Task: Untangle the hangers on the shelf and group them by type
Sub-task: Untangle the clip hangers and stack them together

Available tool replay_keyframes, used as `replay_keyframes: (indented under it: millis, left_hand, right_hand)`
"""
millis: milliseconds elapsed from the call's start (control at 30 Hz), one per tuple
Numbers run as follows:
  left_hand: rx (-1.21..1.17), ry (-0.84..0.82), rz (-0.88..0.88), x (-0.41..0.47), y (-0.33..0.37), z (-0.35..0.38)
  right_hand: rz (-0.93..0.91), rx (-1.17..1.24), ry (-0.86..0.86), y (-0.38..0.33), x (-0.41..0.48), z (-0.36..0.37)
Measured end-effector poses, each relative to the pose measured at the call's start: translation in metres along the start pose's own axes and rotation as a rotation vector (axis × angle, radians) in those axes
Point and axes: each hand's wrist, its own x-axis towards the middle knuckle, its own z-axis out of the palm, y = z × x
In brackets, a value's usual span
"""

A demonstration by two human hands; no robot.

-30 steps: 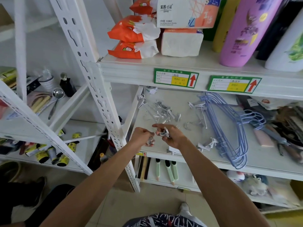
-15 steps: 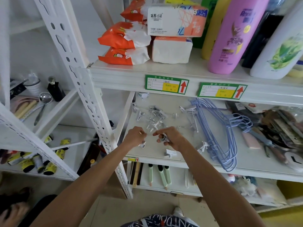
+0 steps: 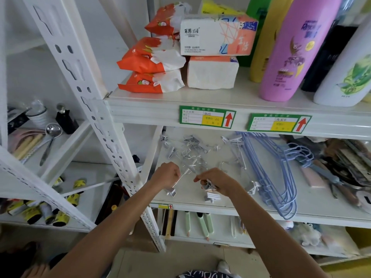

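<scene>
A tangle of white clip hangers (image 3: 188, 151) lies at the back left of the white shelf (image 3: 261, 212). My left hand (image 3: 167, 175) grips one clip hanger (image 3: 174, 187) by its thin metal wire, its white clip dangling below my fist. My right hand (image 3: 216, 182) pinches another white clip (image 3: 208, 187) just above a small stack of white clips (image 3: 210, 197) on the shelf front. Several blue wire hangers (image 3: 267, 177) lie nested together to the right. More white clip hangers (image 3: 236, 149) lie beside them.
A slanted white upright (image 3: 112, 141) stands left of my hands. Tissue packs (image 3: 212, 55) and tall bottles (image 3: 291, 49) fill the shelf above. Scissors and mixed tools (image 3: 341, 169) crowd the right end. A ladle (image 3: 50, 137) lies on the left rack.
My left hand has drawn a clip hanger out of the tangle so its wire now runs taut from the pile. The right hand stayed over the small stack. The camera shifted left and down.
</scene>
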Motion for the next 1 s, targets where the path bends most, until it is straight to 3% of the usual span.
replay_keyframes:
  millis: [200,367,500,567,667,767,867,1000]
  left_hand:
    - [-0.062,0.187,-0.087,0.002,-0.006,-0.006]
    - [-0.139,0.032,-0.182,-0.001,-0.01,0.01]
    - [-0.262,0.268,-0.137,-0.003,0.002,0.014]
    - [-0.311,0.237,-0.136,0.0,0.016,0.011]
    - [-0.439,0.129,-0.256,0.01,0.017,0.007]
    - [-0.307,0.061,-0.277,0.017,0.006,0.013]
    - [-0.09,0.014,-0.299,0.021,0.005,0.023]
    - [-0.023,-0.02,-0.302,0.022,0.009,0.035]
  right_hand:
    - [0.05,-0.223,0.061,-0.003,-0.003,0.001]
    - [0.026,-0.224,0.134,-0.014,-0.008,0.012]
    - [0.004,-0.149,0.192,-0.02,-0.008,0.036]
    - [-0.044,-0.199,0.183,-0.016,-0.006,0.051]
    - [-0.126,-0.465,0.104,-0.012,-0.016,0.068]
    - [-0.129,-0.538,0.067,-0.009,-0.024,0.07]
    - [-0.108,-0.438,0.026,-0.001,-0.025,0.063]
    - [-0.113,-0.327,0.164,0.011,-0.02,0.041]
